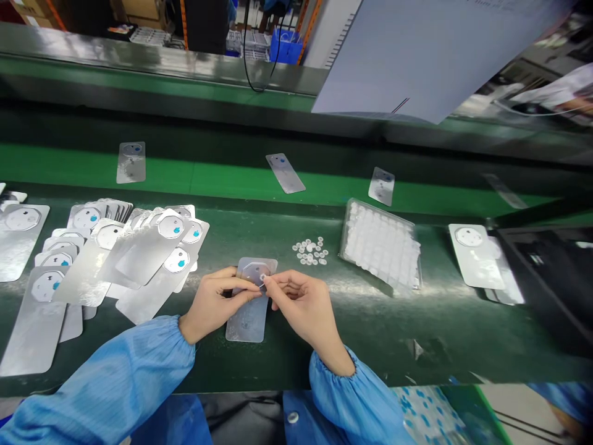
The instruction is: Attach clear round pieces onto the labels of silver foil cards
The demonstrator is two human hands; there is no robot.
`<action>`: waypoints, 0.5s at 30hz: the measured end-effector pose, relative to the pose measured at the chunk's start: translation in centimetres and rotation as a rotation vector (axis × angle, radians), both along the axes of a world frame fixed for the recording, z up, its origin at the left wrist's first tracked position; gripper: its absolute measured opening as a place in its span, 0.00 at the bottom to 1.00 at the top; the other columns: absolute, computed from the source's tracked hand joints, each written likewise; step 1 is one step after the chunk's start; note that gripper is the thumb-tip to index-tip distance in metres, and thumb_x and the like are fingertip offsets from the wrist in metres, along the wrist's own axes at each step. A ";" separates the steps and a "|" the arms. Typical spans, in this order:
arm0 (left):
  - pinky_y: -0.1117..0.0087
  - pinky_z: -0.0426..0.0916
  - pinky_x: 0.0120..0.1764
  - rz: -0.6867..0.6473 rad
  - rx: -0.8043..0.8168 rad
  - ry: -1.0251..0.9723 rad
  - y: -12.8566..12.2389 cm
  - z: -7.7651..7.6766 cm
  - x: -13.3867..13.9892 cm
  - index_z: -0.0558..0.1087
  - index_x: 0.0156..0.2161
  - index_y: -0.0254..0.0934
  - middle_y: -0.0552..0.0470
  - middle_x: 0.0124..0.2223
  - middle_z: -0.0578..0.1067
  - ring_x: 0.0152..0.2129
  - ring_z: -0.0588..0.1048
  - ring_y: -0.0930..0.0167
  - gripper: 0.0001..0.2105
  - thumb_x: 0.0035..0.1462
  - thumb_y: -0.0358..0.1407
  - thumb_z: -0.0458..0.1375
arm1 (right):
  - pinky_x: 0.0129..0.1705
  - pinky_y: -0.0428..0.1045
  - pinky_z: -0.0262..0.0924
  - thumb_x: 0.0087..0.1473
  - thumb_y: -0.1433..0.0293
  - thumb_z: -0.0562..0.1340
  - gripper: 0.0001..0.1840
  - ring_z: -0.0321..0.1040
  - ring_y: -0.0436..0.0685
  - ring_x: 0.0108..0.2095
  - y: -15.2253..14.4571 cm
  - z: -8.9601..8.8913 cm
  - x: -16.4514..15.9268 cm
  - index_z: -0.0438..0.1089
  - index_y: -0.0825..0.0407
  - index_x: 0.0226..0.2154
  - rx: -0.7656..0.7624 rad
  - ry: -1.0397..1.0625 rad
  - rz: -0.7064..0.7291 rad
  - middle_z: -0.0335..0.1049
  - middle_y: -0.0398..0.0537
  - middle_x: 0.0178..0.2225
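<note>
So it's a factory line: a dark green workbench point(370, 321) up front with a brighter green conveyor belt point(222, 176) running behind it, and three clear plastic cards riding on the belt well apart from each other. The person in blue sleeves has one clear plastic card point(250, 300) lying flat on the bench right in front of them. The left hand point(215, 303) rests on the card's left edge, fingers curled over it and pinning it down. The right hand point(301, 300) is pinched shut, thumb and forefinger together on a tiny white disc point(263, 278) right at the round pocket near the top of the card; whether the disc is already seated there is hard to tell. Off to the left sits a messy fanned-out pile of cards point(115, 259), many with blue dots in their pockets. Just past the hands there's a little heap of white discs point(311, 251), and beside it to the right a tray point(380, 244) packed with more. A few more cards point(477, 256) lie further right.
</note>
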State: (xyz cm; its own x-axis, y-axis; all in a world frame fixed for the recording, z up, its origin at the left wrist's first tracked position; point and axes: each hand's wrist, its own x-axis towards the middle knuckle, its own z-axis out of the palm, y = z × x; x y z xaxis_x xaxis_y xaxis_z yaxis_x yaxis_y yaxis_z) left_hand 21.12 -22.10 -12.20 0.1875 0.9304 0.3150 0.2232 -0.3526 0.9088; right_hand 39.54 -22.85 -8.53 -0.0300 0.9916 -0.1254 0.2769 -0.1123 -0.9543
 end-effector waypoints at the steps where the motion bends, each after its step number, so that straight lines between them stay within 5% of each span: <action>1: 0.73 0.68 0.27 -0.002 -0.012 -0.004 0.0 0.0 0.0 0.85 0.34 0.42 0.52 0.31 0.81 0.25 0.76 0.73 0.02 0.56 0.32 0.70 | 0.22 0.48 0.66 0.54 0.48 0.68 0.23 0.71 0.54 0.19 0.0 0.1 0.0 0.76 0.52 0.27 -0.002 0.003 0.001 0.75 0.48 0.20; 9: 0.69 0.79 0.36 -0.029 -0.234 -0.152 -0.2 0.1 0.0 0.85 0.34 0.40 0.50 0.36 0.85 0.33 0.83 0.65 0.02 0.56 0.34 0.69 | 0.20 0.46 0.62 0.48 0.50 0.73 0.23 0.66 0.51 0.19 1.4 0.1 0.6 0.73 0.52 0.24 -0.057 -0.017 0.017 0.72 0.46 0.20; 15: 0.73 0.78 0.33 -0.017 -0.427 -0.343 0.0 0.1 0.0 0.77 0.34 0.35 0.50 0.32 0.83 0.29 0.83 0.68 0.09 0.53 0.37 0.71 | 0.23 0.47 0.68 0.44 0.51 0.75 0.27 0.68 0.52 0.23 2.7 -0.2 0.8 0.78 0.55 0.38 -0.123 0.158 0.102 0.75 0.46 0.25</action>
State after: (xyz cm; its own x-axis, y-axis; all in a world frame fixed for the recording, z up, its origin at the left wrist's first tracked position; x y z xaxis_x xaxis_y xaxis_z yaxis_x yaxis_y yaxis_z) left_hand 21.11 -22.13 -12.13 0.1569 0.9866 -0.0442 -0.1140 0.0626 0.9915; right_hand 40.31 -20.12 -8.76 -0.1579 0.9601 -0.2307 0.1413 -0.2092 -0.9676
